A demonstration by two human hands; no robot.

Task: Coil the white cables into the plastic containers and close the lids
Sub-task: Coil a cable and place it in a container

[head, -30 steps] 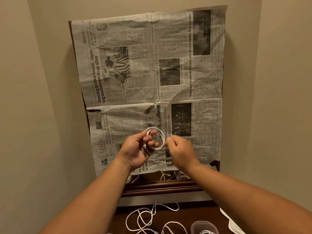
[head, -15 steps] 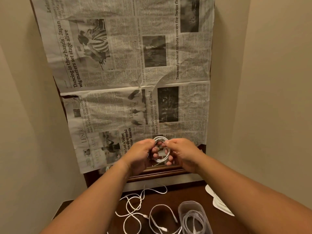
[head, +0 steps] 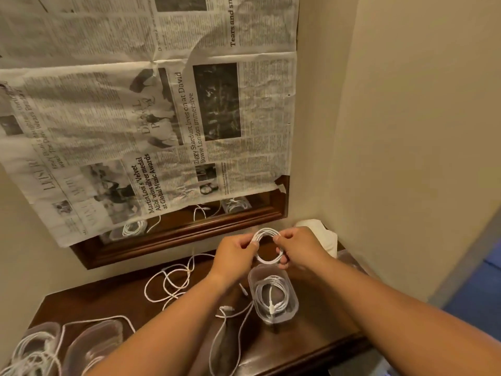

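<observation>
A small coil of white cable [head: 267, 234] is held between both hands above the dark wooden table [head: 320, 321]. My left hand [head: 234, 257] pinches its left side and my right hand [head: 299, 246] grips its right side. Directly below the coil stands an open clear plastic container [head: 294, 303] that holds another coiled white cable [head: 271, 293]. Loose white cables [head: 168, 286] lie tangled on the table to the left, and one more [head: 226, 335] runs between my forearms.
Two more clear containers [head: 92, 346] sit at the table's front left, one with a cable [head: 32, 354] in it. A newspaper-covered mirror [head: 173, 234] hangs on the wall behind. White paper [head: 322, 234] lies in the back right corner. Walls close in on both sides.
The view has tilted down toward the table. Both hands have brought the coil lower and to the right, to just above the open container.
</observation>
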